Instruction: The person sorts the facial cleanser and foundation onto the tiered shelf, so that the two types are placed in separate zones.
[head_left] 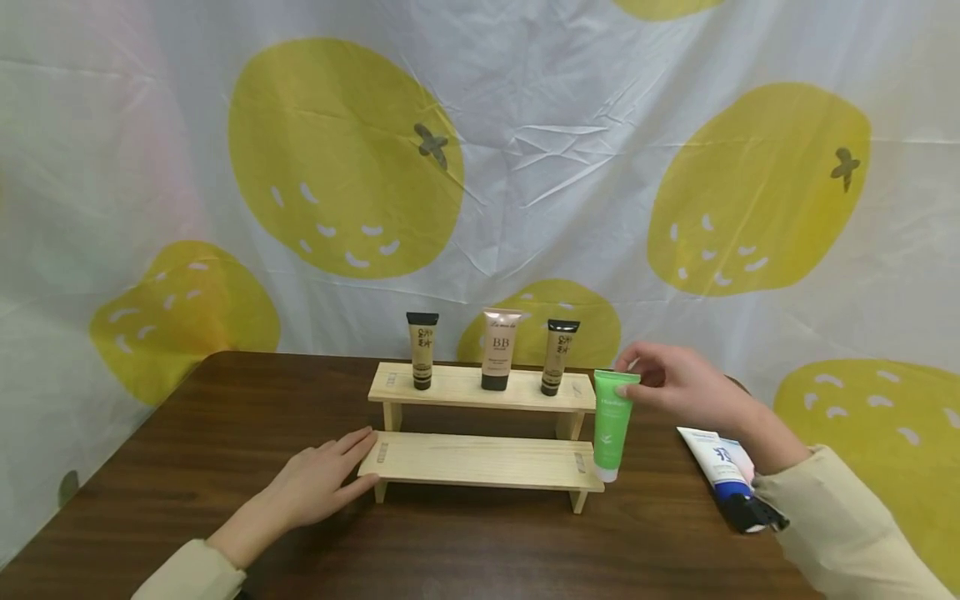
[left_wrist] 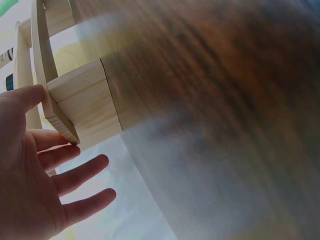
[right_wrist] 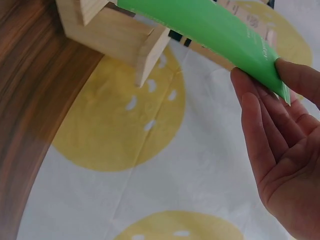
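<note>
R hand pinches top edge of green tube, standing cap-down at right end of lower step of wooden riser. L hand flat, fingers apart, steadying left end. Looks like placement step; next needs a clean release w/o tipping.

Soft, even light is falling from above and in front, leaving the head view bright and mostly sharp, with only faint shadows lying under the wooden shelf on the dark table. The backdrop cloth is bowing slightly toward the picture's corners. In the left wrist view the table is smearing into blur and pale glare. The right wrist view is showing the green tube fairly crisp.
</note>
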